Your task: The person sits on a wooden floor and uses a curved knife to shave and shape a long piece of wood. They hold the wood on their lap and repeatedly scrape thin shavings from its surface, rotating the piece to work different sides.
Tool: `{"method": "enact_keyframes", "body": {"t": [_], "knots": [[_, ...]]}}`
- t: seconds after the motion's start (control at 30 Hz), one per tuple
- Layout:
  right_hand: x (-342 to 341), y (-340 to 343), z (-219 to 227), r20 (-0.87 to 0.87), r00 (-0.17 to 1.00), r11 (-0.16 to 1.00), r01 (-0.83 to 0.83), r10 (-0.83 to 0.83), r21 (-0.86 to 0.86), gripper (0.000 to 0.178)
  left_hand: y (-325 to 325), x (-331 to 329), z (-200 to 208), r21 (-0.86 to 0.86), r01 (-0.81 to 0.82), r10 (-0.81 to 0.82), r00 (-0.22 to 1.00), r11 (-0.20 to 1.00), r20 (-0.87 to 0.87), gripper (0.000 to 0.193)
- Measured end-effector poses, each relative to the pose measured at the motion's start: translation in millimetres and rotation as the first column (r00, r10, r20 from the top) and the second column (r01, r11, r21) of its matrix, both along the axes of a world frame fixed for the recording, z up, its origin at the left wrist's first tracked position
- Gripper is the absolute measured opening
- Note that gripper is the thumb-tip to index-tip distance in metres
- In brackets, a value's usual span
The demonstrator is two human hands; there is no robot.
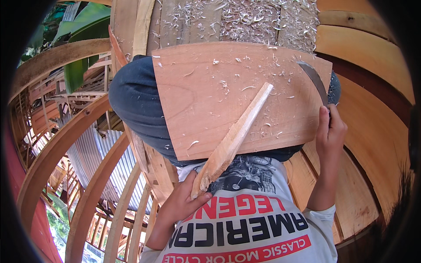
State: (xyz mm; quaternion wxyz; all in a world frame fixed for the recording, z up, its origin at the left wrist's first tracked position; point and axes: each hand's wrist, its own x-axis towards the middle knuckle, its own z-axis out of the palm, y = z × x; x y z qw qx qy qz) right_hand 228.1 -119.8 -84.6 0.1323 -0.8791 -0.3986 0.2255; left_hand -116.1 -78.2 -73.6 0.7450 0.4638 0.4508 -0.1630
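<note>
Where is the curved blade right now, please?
In the head view, the curved blade is in the right hand, near the right edge of the wooden board.

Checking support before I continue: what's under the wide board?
Dark-trousered legs show at the left, right and near edges of the wide board; whatever lies beneath its middle is covered.

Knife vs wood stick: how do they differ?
Colour: the knife shows a grey blade; the wood stick is pale tan.
Shape: the knife's blade curves; the wood stick is nearly straight.
Lean: the knife tilts up-left in the picture, the wood stick up-right.
Shared: both are hand-held.
</note>
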Motion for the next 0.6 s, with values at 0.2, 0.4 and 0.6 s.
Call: {"method": "enact_keyframes", "body": {"t": [0.2,0.4,0.6], "knots": [[-61,-13,20,-0.307,0.905,0.954,-0.297,0.293,0.036,0.022,5,6,0,0.021,0.073,-0.071,0.994,0.997,-0.077,0.052],[-55,-16,9,-0.195,0.914,0.931,-0.365,0.356,-0.010,0.027,8,11,4,0.032,0.098,-0.095,0.990,0.995,-0.104,0.050],[-33,-8,3,0.025,0.967,0.967,-0.252,0.253,-0.035,0.025,10,13,3,-0.013,0.092,-0.092,0.988,0.996,-0.121,0.048]]}}
